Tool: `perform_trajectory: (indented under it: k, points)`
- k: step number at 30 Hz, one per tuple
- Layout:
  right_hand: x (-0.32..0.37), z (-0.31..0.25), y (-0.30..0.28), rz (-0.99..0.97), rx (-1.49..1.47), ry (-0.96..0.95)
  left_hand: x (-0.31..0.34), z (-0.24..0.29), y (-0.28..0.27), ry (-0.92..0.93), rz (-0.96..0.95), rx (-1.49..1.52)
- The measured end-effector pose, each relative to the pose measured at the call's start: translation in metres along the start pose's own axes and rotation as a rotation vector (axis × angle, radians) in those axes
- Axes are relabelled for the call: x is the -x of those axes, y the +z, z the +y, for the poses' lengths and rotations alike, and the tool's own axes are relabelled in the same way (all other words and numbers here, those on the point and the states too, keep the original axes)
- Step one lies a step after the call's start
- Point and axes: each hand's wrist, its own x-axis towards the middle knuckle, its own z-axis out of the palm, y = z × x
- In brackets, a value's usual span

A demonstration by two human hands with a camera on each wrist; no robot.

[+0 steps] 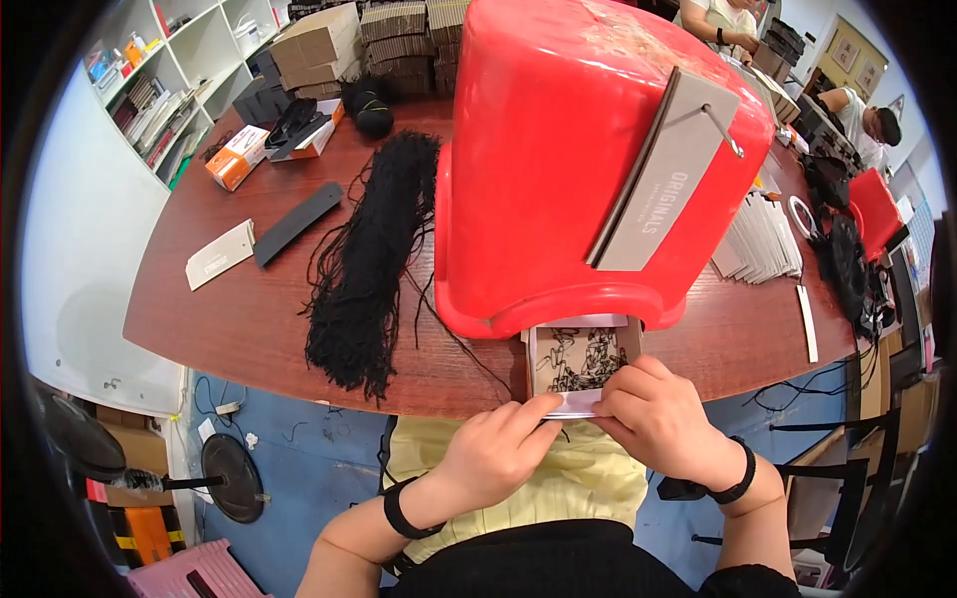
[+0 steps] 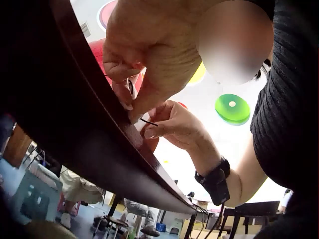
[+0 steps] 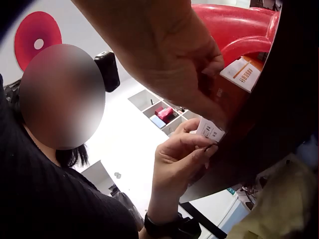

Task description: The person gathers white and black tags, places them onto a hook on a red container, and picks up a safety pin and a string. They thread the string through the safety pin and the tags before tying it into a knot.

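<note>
A small white printed tag (image 3: 210,130) is held at the table's front edge, a short black cord (image 2: 148,122) beside it. My left hand (image 1: 498,450) pinches the tag's left end between thumb and fingers. At its right end my right hand (image 1: 660,419) grips with bent fingers, thumb underneath. Just beyond the hands sits an open box (image 1: 531,364) of small black safety pins (image 1: 588,371), partly under the red plastic stool (image 1: 558,149). In the right wrist view the box's white flap (image 3: 241,74) bears orange print. My fingers partly hide the tag.
Long grey tags (image 1: 663,189) hang from a pin on the stool. Left of it lie a bundle of black cords (image 1: 379,259), a dark tag (image 1: 299,224) and a pale tag (image 1: 221,254). More pale tags (image 1: 760,239) are stacked at right. An orange-white box (image 1: 239,159) stands farther back.
</note>
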Motion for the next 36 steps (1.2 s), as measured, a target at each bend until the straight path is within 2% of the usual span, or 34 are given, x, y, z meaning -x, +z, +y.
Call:
perform_trajectory:
  k: [4, 5, 6, 7, 11, 13, 15, 21, 25, 27, 29, 32, 33, 34, 36]
  points:
    - [-0.004, 0.004, -0.008, -0.016, -0.086, 0.039, 0.000, -0.001, 0.002, 0.016, 0.025, 0.026]
    - [-0.007, 0.009, -0.014, 0.006, -0.191, 0.060, 0.001, -0.001, 0.003, 0.014, 0.022, 0.028]
    - [-0.009, 0.014, -0.020, 0.028, -0.295, 0.082, 0.000, -0.001, 0.004, -0.011, 0.044, 0.073]
    - [-0.010, 0.015, -0.025, 0.025, -0.294, 0.184, 0.000, 0.000, 0.005, -0.035, 0.064, 0.118]
    - [-0.012, 0.016, -0.035, -0.047, -0.371, 0.200, -0.002, -0.006, 0.001, -0.045, 0.110, 0.274]
    - [-0.008, 0.016, -0.034, -0.091, -0.390, 0.157, -0.007, -0.006, -0.007, -0.097, 0.122, 0.434]
    - [-0.003, 0.018, -0.029, -0.117, -0.311, 0.082, -0.012, -0.006, -0.013, -0.116, 0.139, 0.411]
    - [0.003, 0.003, -0.020, -0.105, -0.155, 0.100, -0.012, -0.004, -0.015, -0.175, 0.125, 0.452]
    - [0.005, 0.008, -0.025, -0.022, -0.179, 0.101, -0.007, 0.000, -0.023, -0.243, 0.161, 0.535]
    - [0.004, 0.011, -0.038, 0.035, -0.414, 0.193, -0.004, -0.001, -0.027, -0.271, 0.176, 0.590]
    - [-0.001, 0.015, -0.043, 0.011, -0.367, 0.176, -0.002, -0.004, -0.031, -0.307, 0.177, 0.661]
    - [-0.005, 0.011, -0.038, -0.029, -0.361, 0.152, -0.005, -0.003, -0.023, -0.230, 0.093, 0.633]
    - [-0.003, 0.008, -0.035, -0.045, -0.300, 0.185, -0.004, -0.006, -0.019, -0.139, 0.078, 0.508]
    - [-0.001, 0.006, -0.033, -0.064, -0.243, 0.218, -0.003, -0.007, -0.017, -0.143, 0.081, 0.510]
    - [0.003, 0.007, -0.027, -0.102, -0.219, 0.218, -0.003, -0.008, -0.013, -0.107, 0.054, 0.326]
